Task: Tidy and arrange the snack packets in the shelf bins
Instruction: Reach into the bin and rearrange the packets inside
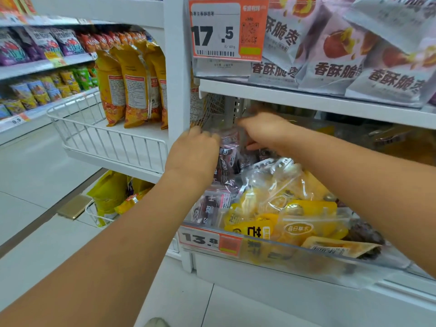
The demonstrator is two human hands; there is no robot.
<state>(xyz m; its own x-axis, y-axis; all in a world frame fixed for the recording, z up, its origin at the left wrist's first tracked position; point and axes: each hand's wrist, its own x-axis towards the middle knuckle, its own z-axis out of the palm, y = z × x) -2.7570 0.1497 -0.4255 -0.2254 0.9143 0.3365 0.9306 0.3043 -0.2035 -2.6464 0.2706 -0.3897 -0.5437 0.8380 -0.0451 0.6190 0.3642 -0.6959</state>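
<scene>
Over on the left there's a white wire basket (106, 135) with tall yellow foil bags (132, 83). Left hand (192, 154) is curled round some dark purple plastic snack packets (227, 156) at the far left of the clear plastic shelf bin (295, 258). Right hand (266, 133) reaches in just beside it, grip too blurry to tell. Yellow clear-fronted packets (295, 215) fill the bin's near right.

Counts on the shelves
Two hands, left hand (192, 152) and right hand (266, 133); two orange price tags, 17.5 tag (227, 29) above the fingers, 13.8 tag (210, 240) below; one white wire basket (106, 138).
</scene>
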